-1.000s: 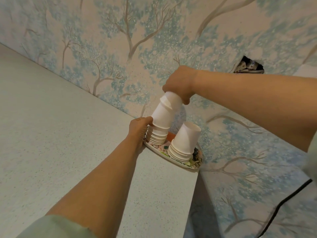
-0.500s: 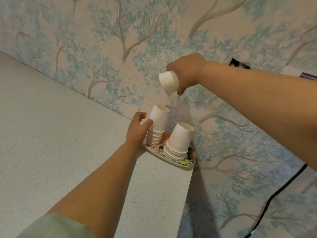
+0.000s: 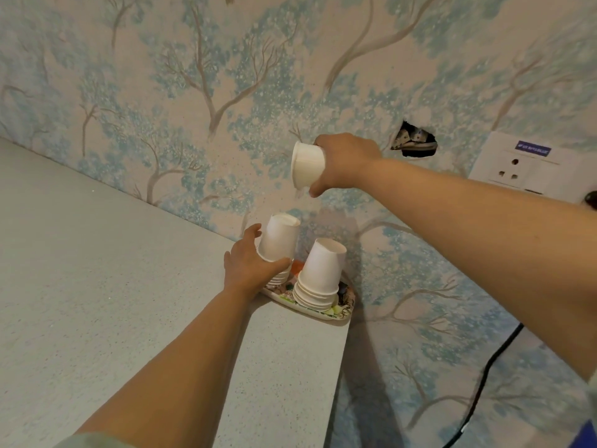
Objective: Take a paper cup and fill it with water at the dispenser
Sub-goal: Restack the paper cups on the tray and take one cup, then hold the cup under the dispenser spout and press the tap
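Observation:
My right hand [image 3: 345,163] grips a single white paper cup [image 3: 306,166], tipped on its side in the air above the stacks. Below it, two stacks of upside-down white paper cups stand on a small patterned tray [image 3: 326,313] at the counter's far corner. My left hand [image 3: 248,265] wraps around the left stack [image 3: 279,240], fingers and thumb on its lower part. The right stack [image 3: 321,276] stands free beside it. No water dispenser is in view.
The grey speckled counter [image 3: 97,286] runs left and ends just right of the tray. Tree-patterned wallpaper covers the wall, with a torn hole [image 3: 415,142]. A white wall socket [image 3: 523,166] and a black cable [image 3: 484,379] are at the right.
My right hand pulled the top cup off the left stack and lifted it up and to the right. My left hand stayed on the left stack, holding it down.

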### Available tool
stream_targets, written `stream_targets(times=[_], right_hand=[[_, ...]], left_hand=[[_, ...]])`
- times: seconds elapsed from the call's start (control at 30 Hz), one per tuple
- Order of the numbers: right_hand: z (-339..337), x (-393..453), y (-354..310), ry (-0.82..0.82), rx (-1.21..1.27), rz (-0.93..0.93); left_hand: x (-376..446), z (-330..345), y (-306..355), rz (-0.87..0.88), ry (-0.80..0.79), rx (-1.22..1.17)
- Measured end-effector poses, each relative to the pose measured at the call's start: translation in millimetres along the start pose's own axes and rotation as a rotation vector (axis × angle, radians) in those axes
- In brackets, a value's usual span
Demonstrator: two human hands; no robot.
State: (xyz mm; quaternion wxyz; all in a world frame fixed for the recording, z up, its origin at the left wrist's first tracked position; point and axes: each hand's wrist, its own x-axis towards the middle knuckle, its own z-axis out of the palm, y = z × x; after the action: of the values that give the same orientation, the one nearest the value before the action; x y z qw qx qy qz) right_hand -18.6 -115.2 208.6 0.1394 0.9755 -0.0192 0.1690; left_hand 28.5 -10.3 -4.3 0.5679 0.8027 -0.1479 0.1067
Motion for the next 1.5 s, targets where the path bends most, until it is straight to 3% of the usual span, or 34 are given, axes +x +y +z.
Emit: stream_targets(times=[0.23,0.57,0.73,0.87,1.27,1.43,1.5], right_hand=[[15,-17,-6,0.042,0.355,0.165],[14,-104,-18,0.148,0.878,0.409],[3,-177,-30,0.177,1.074,0.428],[-9,-242,-38,0.194,1.164,0.423],[-34,-383,-42,0.260,1.372,0.458],[-20,-449,-28,0.400,1.341,0.562],[-9,-477,-23,0.452,1.296,0.637]], left_hand=[[-3,1,-3,0.070,0.093,0.071],[-79,-12,19,-0.033,0.170,0.190],[-151,-22,34,-0.055,0.041,0.399],[-215,-34,50,-0.065,-0.040,0.529],[-340,-67,84,-0.026,-0.101,0.446],[-390,-41,98,0.106,-0.084,0.390],[-417,-19,96,0.129,-0.198,0.320]])
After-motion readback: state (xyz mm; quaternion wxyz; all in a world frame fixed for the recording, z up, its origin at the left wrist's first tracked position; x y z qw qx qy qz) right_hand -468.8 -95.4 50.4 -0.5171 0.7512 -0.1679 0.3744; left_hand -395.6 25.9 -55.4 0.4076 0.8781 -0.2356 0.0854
